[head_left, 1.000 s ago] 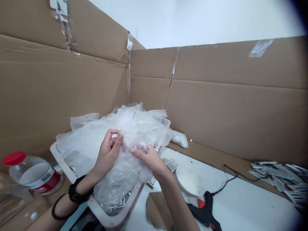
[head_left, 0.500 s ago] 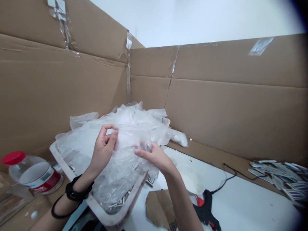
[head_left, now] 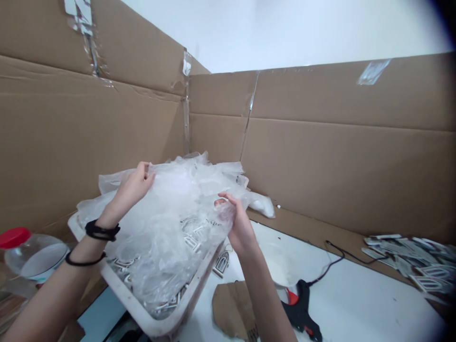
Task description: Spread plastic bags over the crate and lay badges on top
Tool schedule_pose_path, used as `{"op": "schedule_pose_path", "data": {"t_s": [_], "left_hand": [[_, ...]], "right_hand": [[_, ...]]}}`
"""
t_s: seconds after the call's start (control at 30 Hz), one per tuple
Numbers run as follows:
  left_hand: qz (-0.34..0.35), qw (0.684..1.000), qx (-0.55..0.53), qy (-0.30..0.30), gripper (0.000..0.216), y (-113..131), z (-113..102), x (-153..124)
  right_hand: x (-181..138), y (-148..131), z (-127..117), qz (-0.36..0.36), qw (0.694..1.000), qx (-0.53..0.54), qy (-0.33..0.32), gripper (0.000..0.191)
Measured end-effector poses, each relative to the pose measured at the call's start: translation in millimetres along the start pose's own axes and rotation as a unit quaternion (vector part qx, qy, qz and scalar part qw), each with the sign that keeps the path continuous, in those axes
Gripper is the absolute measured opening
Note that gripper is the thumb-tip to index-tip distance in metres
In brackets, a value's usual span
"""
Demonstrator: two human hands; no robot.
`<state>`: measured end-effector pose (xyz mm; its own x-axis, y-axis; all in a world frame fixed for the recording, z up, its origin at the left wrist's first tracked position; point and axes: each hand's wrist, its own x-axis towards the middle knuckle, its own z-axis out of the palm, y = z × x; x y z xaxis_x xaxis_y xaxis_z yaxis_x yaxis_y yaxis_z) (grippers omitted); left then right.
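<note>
A heap of thin, clear plastic bags [head_left: 167, 209] fills a white plastic bin [head_left: 142, 320]. Near the back left of the heap, my left hand [head_left: 139, 180] pinches a bag's edge between thumb and fingers. On the right side, my right hand [head_left: 237, 221] has its fingers curled round crumpled clear plastic. The film is drawn wide between the two hands. Small black-and-white arched pieces [head_left: 192, 237] show through the plastic, and more lie at the bin's front. One arched piece with a string loop [head_left: 221, 263] rests on the table beside the bin.
A glue gun [head_left: 302, 308] with a black cord lies at the right front, near a brown cardboard piece [head_left: 231, 311]. A pile of flat pieces [head_left: 420, 266] sits far right. At left stands a red-capped jar [head_left: 35, 256]. Cardboard walls [head_left: 320, 156] enclose the table.
My left hand has moved left and away from me, my right hand slightly right and up. The film between them is spread wider, and arched pieces beneath show more clearly.
</note>
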<state>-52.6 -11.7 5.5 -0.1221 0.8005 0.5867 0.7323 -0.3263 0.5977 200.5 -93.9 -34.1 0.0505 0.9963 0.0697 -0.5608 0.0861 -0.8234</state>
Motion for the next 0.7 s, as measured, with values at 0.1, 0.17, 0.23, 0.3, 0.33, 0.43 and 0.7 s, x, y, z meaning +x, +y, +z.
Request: {"op": "schedule_pose_path", "data": {"t_s": [0.1,0.17,0.23,0.3,0.33,0.43,0.7], "left_hand": [[0.073,0.988,0.112,0.073,0.026,5.1,4.1,-9.4],[0.109,0.990,0.086,0.027,0.029,26.2,8.5,-32.4],[0.132,0.985,0.024,-0.106,0.031,52.7,13.7,-57.7],[0.147,0.962,-0.034,-0.228,0.028,74.8,18.8,-76.2],[0.146,0.952,-0.062,-0.263,0.027,81.8,21.2,-81.4],[0.083,0.945,-0.177,-0.260,0.027,85.2,26.7,-83.1],[-0.060,0.893,-0.418,-0.158,0.027,72.0,32.3,-76.7]], "right_hand": [[-0.9,3.3,4.6,0.009,0.998,0.064,0.012,0.031],[-3.4,5.9,7.6,-0.007,0.998,0.067,0.012,0.034],[-6.8,9.9,11.3,-0.027,0.998,0.052,-0.005,0.036],[-9.6,14.2,14.8,-0.049,0.998,0.022,-0.024,0.037],[-10.3,15.9,15.8,-0.059,0.998,0.003,-0.026,0.037],[-7.9,17.1,14.5,-0.064,0.995,-0.069,-0.021,0.031],[1.5,14.3,7.1,-0.100,0.990,-0.100,0.001,0.041]]}}
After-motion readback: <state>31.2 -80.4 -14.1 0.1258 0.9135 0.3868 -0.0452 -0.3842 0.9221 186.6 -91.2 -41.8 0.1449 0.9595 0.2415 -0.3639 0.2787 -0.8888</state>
